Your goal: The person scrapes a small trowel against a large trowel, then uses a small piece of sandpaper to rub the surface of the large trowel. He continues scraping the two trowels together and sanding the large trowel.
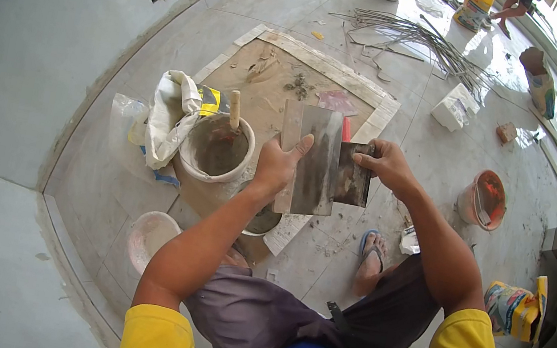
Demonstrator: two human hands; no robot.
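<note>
My left hand (278, 167) grips the pale edge of a wide flat metal trowel (317, 160), its thumb on top of the blade. In my right hand (390, 167) is a smaller dark metal scraper (353, 175), its blade against the trowel's right edge. Something red stands up behind the two blades. To the left of my left hand, a bucket (246, 157) of grey mix holds a wooden-handled tool (235, 109). A second container (261, 223) with grey material is partly hidden under my left forearm.
An open white sack (171, 119) leans by the bucket. A pale bucket (154, 236) stands lower left, an orange bucket (483, 199) at right. Thin rods (426, 42), a white block (456, 106) and yellow bags lie further off. A person's legs (516, 11) show at top right.
</note>
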